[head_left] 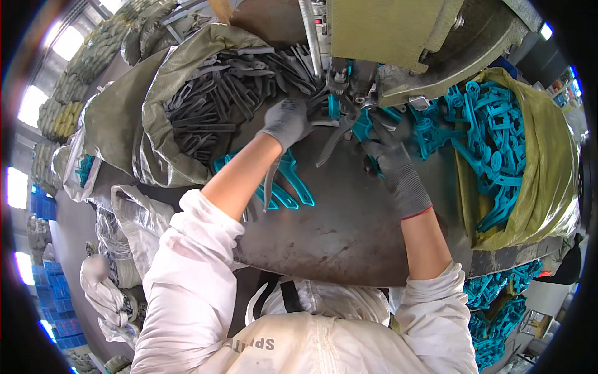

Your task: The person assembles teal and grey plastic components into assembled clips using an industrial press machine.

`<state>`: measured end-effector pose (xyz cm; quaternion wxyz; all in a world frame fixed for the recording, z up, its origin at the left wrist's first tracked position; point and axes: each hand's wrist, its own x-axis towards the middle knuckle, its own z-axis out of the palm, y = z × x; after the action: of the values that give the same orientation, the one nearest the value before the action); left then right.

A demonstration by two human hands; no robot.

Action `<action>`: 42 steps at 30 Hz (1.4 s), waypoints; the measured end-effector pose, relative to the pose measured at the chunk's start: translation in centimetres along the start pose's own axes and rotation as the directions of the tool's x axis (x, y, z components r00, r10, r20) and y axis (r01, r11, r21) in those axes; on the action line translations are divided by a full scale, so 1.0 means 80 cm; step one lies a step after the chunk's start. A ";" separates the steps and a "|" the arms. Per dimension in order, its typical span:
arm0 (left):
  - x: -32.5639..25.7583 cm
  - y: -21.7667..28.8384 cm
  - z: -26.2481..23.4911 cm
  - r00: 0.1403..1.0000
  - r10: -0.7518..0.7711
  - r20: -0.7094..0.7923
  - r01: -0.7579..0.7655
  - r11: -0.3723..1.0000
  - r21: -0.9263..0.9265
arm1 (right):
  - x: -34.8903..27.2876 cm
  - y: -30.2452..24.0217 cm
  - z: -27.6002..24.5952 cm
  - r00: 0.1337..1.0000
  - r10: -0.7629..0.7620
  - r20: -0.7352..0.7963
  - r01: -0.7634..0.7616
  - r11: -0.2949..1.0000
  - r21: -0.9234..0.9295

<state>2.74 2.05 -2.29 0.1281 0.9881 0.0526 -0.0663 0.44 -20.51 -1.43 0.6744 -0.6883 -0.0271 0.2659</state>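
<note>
My left hand (286, 122), in a grey glove, is closed beside the machine's press head; what its fingers hold is hidden. In front of it, a dark grey curved lever (336, 138) slants down from a teal plastic handle (362, 127) under the press head (339, 84). My right hand (397, 169), gloved in grey with a red cuff edge, is closed just right of that handle. A bit of a teal plastic piece (376, 166) shows between its fingers. Several teal handles (294, 177) with grey levers lie on the table by my left forearm.
A woven sack (159, 131) of dark grey levers (215, 93) lies open at left. Another sack (536, 162) spills teal plastic parts (492, 131) at right. The machine's green body (392, 31) overhangs the metal table (330, 243). A person (103, 293) is at far left.
</note>
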 end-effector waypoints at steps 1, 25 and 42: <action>-0.006 -0.006 -0.007 1.000 0.005 0.007 -0.006 0.997 0.070 | 0.000 -0.005 -0.002 0.999 -0.046 0.001 0.046 0.999 -0.021; -0.112 0.036 -0.024 0.944 0.186 0.273 0.179 0.409 -0.895 | -0.013 0.001 -0.003 0.970 -0.238 -0.056 0.176 0.840 -0.514; -0.073 0.051 -0.025 0.951 0.093 0.294 0.258 0.282 -0.924 | -0.010 -0.016 -0.040 0.961 -0.243 -0.133 0.254 0.965 0.071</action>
<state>-2.28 -1.88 1.48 0.6949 0.6888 0.1139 -0.1725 1.48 -23.65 -0.10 0.7323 -0.6644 -0.0601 0.1368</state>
